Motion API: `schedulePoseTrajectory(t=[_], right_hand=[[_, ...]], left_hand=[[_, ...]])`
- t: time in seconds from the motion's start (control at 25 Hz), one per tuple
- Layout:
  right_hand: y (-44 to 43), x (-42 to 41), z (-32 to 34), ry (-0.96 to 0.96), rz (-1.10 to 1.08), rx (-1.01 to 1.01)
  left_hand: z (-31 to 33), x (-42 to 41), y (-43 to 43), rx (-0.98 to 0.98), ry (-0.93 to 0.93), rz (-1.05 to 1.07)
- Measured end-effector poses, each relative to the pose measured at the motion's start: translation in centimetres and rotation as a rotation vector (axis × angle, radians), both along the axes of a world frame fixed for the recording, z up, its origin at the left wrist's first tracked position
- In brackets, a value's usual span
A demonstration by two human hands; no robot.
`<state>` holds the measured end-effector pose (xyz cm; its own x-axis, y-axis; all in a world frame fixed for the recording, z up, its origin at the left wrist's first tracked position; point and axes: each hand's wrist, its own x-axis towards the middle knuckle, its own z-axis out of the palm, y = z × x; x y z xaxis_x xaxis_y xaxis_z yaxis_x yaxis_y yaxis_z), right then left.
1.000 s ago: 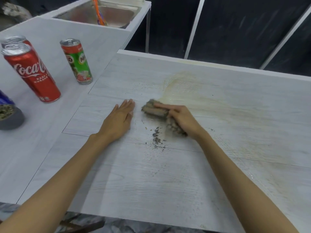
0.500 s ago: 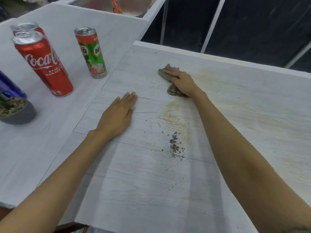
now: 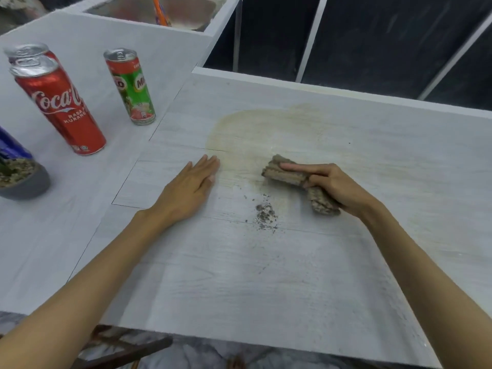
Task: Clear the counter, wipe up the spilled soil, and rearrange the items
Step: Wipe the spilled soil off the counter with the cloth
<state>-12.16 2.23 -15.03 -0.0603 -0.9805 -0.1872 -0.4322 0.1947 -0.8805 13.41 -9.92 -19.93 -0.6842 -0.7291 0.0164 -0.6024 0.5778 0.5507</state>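
A dirty brown cloth (image 3: 286, 174) lies folded on the white counter (image 3: 266, 275), and my right hand (image 3: 335, 186) presses down on it and grips it. Just left of and below the cloth sits a small heap of dark soil (image 3: 265, 213). A yellowish wet smear (image 3: 255, 126) spreads across the counter behind the cloth. My left hand (image 3: 190, 187) rests flat on the counter, fingers together, holding nothing, left of the soil.
On the adjoining counter to the left stand two red Coca-Cola cans (image 3: 60, 107), a green Milo can (image 3: 130, 86) and a grey pot with gravel (image 3: 22, 179). A steel sink (image 3: 159, 9) lies at the back. The counter's front edge is close to me.
My right hand has pulled the cloth back from the far side of the counter toward me and to the right, leaving a wet smear. The left hand has stayed flat in place.
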Motion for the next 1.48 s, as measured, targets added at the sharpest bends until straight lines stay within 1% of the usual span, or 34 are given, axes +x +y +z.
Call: schedulePoseTrajectory(t=[0.04, 0.12, 0.2, 0.28, 0.36, 0.44, 0.56, 0.6, 0.64, 0.68, 0.72, 0.76, 0.8, 0.88, 0.96, 1.08, 1.16, 1.2, 1.24, 1.32, 1.36, 1.4, 1.48], right_hand=[[1.4, -0.6, 0.0, 0.049, -0.113, -0.008], [3.4, -0.2, -0.9, 0.215, -0.275, -0.016], [4.4, 3.1, -2.2, 0.328, -0.354, -0.053], [4.3, 8.2, -3.3, 0.405, -0.455, -0.064], [3.0, 12.9, -4.0, 0.392, -0.551, -0.051], [1.5, 15.3, -3.6, 0.277, -0.613, -0.040], [1.0, 14.2, -1.9, 0.060, -0.629, 0.007], [1.6, 13.2, -1.4, 0.072, -0.569, 0.048], [2.6, 12.3, -1.2, 0.173, -0.491, 0.080], [3.4, 11.4, -1.5, 0.315, -0.415, 0.091], [3.8, 10.8, -1.9, 0.453, -0.340, 0.078], [3.7, 10.5, -2.4, 0.550, -0.276, 0.048], [3.3, 10.3, -3.0, 0.595, -0.230, 0.015], [2.0, 10.1, -3.6, 0.603, -0.202, -0.020], [0.9, 9.9, -3.9, 0.560, -0.255, -0.041], [-0.4, 10.4, -4.5, 0.533, -0.472, -0.124], [-1.2, 10.8, -4.0, 0.628, -0.621, -0.185], [-1.5, 10.6, -3.5, 0.657, -0.633, -0.183], [-1.6, 10.1, -3.1, 0.627, -0.592, -0.159], [-1.0, 8.8, -2.1, 0.422, -0.441, -0.052], [-0.6, 8.4, -1.8, 0.357, -0.388, -0.011], [0.0, 8.3, -1.8, 0.343, -0.366, 0.002], [0.4, 8.4, -2.5, 0.380, -0.402, -0.057]], left_hand=[[0.0, -0.1, 0.4, -0.003, -0.005, -0.008], [-0.2, -0.2, 0.8, -0.032, -0.018, -0.015], [-0.4, -0.1, 0.7, -0.060, -0.032, -0.026], [-0.6, 0.1, 0.6, -0.085, -0.036, -0.043], [-0.8, 0.2, 0.4, -0.093, -0.033, -0.053], [-0.8, 0.2, 0.2, -0.094, -0.024, -0.059], [-0.6, 0.3, 0.2, -0.083, -0.006, -0.061], [-0.6, 0.3, 0.2, -0.080, -0.001, -0.064], [-0.6, 0.4, 0.2, -0.080, 0.003, -0.065], [-0.7, 0.4, 0.2, -0.082, 0.009, -0.062], [-0.7, 0.3, 0.2, -0.086, 0.016, -0.058], [-0.7, 0.3, 0.2, -0.091, 0.021, -0.053], [-0.8, 0.2, 0.2, -0.095, 0.024, -0.052], [-0.9, 0.2, 0.2, -0.104, 0.027, -0.050], [-0.9, 0.3, 0.1, -0.112, 0.023, -0.049], [-0.9, 0.2, 0.2, -0.123, 0.021, -0.045], [-1.0, 0.1, 0.2, -0.132, 0.018, -0.047], [-1.0, 0.1, 0.2, -0.136, 0.019, -0.045], [-1.0, 0.2, 0.2, -0.138, 0.021, -0.043], [-1.0, 0.2, 0.2, -0.137, 0.023, -0.043], [-1.0, 0.1, 0.2, -0.137, 0.023, -0.041], [-1.0, 0.1, 0.2, -0.137, 0.022, -0.039], [-1.0, 0.1, 0.2, -0.141, 0.022, -0.033]])
